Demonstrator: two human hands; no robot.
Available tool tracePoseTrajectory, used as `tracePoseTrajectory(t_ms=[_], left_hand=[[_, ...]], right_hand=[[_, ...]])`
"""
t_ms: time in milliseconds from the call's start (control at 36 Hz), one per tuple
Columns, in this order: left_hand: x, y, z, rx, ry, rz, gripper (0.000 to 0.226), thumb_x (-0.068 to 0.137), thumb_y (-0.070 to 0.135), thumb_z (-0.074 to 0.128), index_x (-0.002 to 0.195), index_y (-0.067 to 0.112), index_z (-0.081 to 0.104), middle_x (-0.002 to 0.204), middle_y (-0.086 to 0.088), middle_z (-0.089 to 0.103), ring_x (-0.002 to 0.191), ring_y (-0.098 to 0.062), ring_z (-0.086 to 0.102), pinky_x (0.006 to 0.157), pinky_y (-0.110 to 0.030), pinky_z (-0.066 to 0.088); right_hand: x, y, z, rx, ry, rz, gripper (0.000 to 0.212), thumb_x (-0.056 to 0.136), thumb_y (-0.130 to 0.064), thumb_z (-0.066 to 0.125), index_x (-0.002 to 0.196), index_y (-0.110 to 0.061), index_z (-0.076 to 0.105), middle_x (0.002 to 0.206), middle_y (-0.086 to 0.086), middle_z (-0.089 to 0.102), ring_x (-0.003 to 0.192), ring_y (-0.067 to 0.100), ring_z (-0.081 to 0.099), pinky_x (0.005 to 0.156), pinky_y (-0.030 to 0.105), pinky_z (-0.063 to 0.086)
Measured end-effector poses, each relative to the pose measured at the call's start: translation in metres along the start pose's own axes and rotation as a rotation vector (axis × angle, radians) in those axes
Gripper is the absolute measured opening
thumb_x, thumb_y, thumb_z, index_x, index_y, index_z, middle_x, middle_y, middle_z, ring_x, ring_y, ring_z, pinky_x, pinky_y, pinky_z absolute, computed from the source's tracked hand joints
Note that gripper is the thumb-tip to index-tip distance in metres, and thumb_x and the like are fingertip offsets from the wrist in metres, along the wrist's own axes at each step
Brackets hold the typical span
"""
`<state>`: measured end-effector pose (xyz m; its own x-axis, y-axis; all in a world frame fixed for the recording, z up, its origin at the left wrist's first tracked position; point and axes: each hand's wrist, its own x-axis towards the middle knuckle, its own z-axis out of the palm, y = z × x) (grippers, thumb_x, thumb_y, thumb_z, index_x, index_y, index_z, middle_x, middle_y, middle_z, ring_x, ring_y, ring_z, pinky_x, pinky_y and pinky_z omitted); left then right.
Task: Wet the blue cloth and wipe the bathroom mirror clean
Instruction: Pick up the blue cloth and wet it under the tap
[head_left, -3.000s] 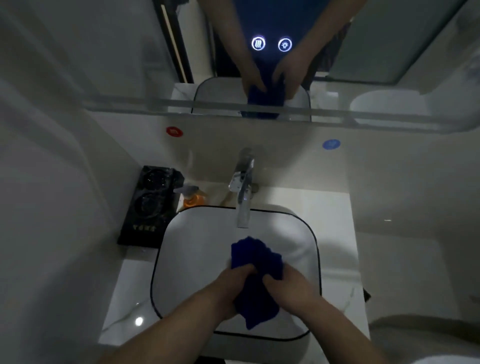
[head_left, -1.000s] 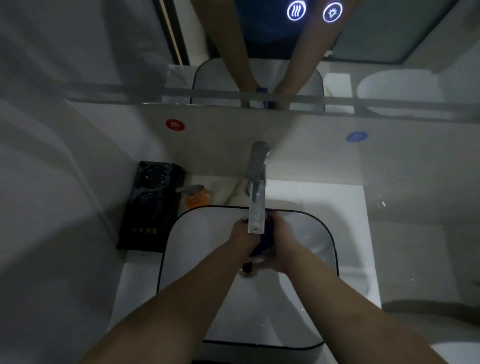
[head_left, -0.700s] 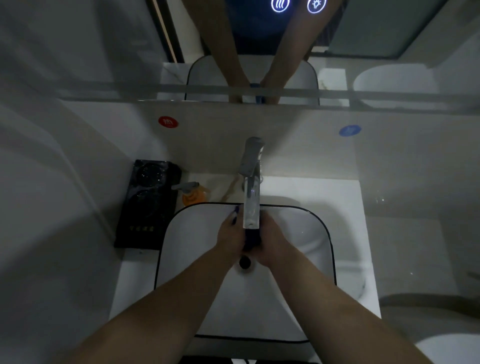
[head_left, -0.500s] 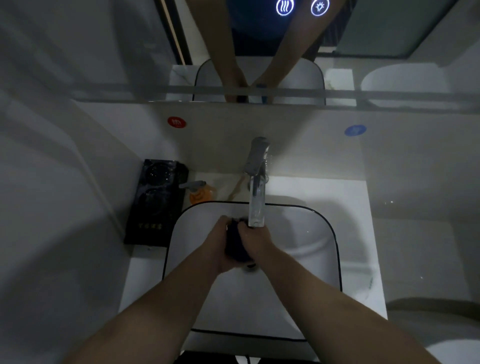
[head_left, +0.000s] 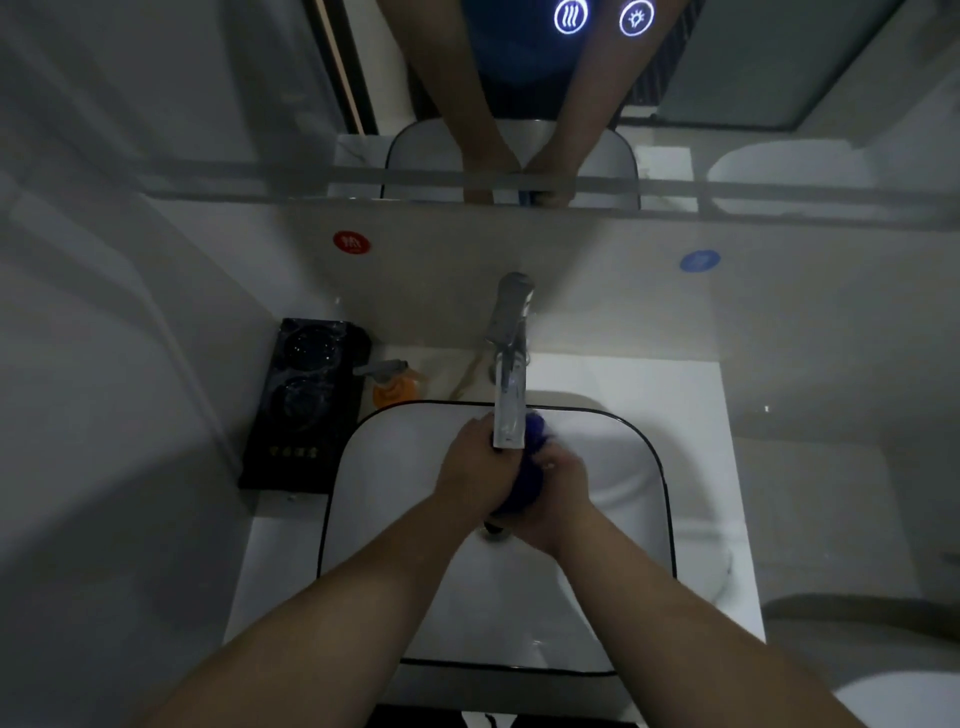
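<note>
While left hand (head_left: 470, 467) and right hand (head_left: 560, 501) grip blue cloth (head_left: 529, 480), inside sink (head_left: 384, 499)

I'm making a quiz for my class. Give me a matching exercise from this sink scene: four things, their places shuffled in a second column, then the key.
1 blue cloth
2 soap bottle
3 red sticker
4 black tray

A on the wall above the counter
B gripped by left hand and right hand at the faucet
C counter's left end
D on the counter, between black tray and faucet

Pairs: 1-B; 2-D; 3-A; 4-C
</note>
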<state>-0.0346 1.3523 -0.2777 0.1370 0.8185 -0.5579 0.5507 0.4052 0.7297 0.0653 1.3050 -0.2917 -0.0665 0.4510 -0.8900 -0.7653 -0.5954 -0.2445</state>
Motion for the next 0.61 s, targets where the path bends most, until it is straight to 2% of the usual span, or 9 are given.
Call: tracePoseTrajectory(t_ms=[56,111,222,278,333,389,444,500,611], left_hand=[[-0.007,0.003,-0.002,0.081,-0.027,0.080,0.016,0.106,0.045,0.058,0.100,0.029,0.060,0.094,0.008,0.064,0.087,-0.014,0.063,0.069,-0.016,0.042],[-0.008,-0.001,-0.002,-0.030,-0.053,0.041,0.017,0.104,0.047,0.062,0.106,0.031,0.065,0.099,0.011,0.069,0.092,-0.011,0.068,0.076,-0.020,0.049],[-0.006,-0.014,-0.003,-0.259,-0.005,-0.180,0.053,0.085,0.056,0.079,0.129,0.030,0.063,0.117,-0.001,0.074,0.104,-0.026,0.075,0.094,-0.046,0.063],[-0.007,-0.015,-0.009,-0.459,-0.036,-0.334,0.059,0.082,0.052,0.084,0.134,0.031,0.063,0.120,-0.008,0.075,0.103,-0.032,0.076,0.095,-0.052,0.063],[-0.015,-0.012,-0.016,-0.602,-0.155,-0.449,0.043,0.092,0.045,0.080,0.129,0.026,0.070,0.116,-0.015,0.077,0.103,-0.037,0.076,0.089,-0.054,0.064],[-0.025,-0.018,-0.021,-0.671,-0.270,-0.542,0.034,0.096,0.038,0.079,0.125,0.023,0.073,0.116,-0.017,0.079,0.105,-0.038,0.075,0.087,-0.055,0.064],[-0.031,-0.030,-0.024,-0.712,-0.292,-0.516,0.042,0.095,0.033,0.082,0.132,0.020,0.071,0.119,-0.017,0.079,0.109,-0.039,0.076,0.096,-0.059,0.061],[-0.036,-0.036,-0.026,-0.775,-0.288,-0.481,0.048,0.095,0.032,0.082,0.138,0.017,0.067,0.123,-0.020,0.077,0.112,-0.040,0.075,0.102,-0.060,0.058],[-0.045,-0.046,-0.027,-0.835,-0.214,-0.460,0.055,0.095,0.028,0.081,0.144,0.019,0.059,0.129,-0.017,0.075,0.120,-0.041,0.071,0.107,-0.065,0.053]], right_hand=[[-0.004,-0.007,-0.009,0.082,-0.050,0.070,0.067,0.075,-0.035,0.055,0.134,-0.010,0.072,0.134,0.023,0.069,0.117,0.046,0.065,0.089,0.056,0.058],[-0.004,-0.011,-0.007,0.031,-0.022,0.125,0.066,0.080,-0.043,0.055,0.136,-0.012,0.072,0.137,0.024,0.069,0.121,0.047,0.065,0.089,0.059,0.059],[0.005,-0.001,0.020,-0.126,0.016,0.099,0.069,0.096,-0.072,0.051,0.120,-0.013,0.079,0.124,0.020,0.075,0.117,0.041,0.070,0.091,0.049,0.060],[0.009,0.008,0.027,-0.233,0.108,0.026,0.054,0.105,-0.063,0.049,0.110,-0.017,0.077,0.125,0.019,0.074,0.118,0.037,0.069,0.098,0.046,0.058],[0.002,0.015,0.029,-0.330,0.189,-0.072,0.035,0.112,-0.046,0.047,0.105,-0.019,0.069,0.121,0.011,0.072,0.111,0.028,0.067,0.105,0.046,0.054],[-0.007,0.014,0.029,-0.393,0.170,-0.123,0.028,0.111,-0.035,0.048,0.102,-0.017,0.068,0.101,0.007,0.071,0.093,0.024,0.066,0.093,0.043,0.054],[-0.010,0.007,0.025,-0.344,0.145,-0.086,0.029,0.105,-0.032,0.053,0.099,-0.013,0.074,0.093,0.012,0.074,0.090,0.028,0.070,0.086,0.040,0.054],[-0.016,-0.007,0.030,-0.538,0.240,-0.164,0.033,0.103,-0.035,0.048,0.107,-0.018,0.076,0.104,0.013,0.078,0.096,0.030,0.071,0.092,0.037,0.055],[-0.059,-0.040,0.047,-0.826,0.393,-0.744,0.039,0.104,-0.008,0.044,0.133,-0.011,0.070,0.129,0.008,0.070,0.118,0.024,0.066,0.089,0.022,0.044]])
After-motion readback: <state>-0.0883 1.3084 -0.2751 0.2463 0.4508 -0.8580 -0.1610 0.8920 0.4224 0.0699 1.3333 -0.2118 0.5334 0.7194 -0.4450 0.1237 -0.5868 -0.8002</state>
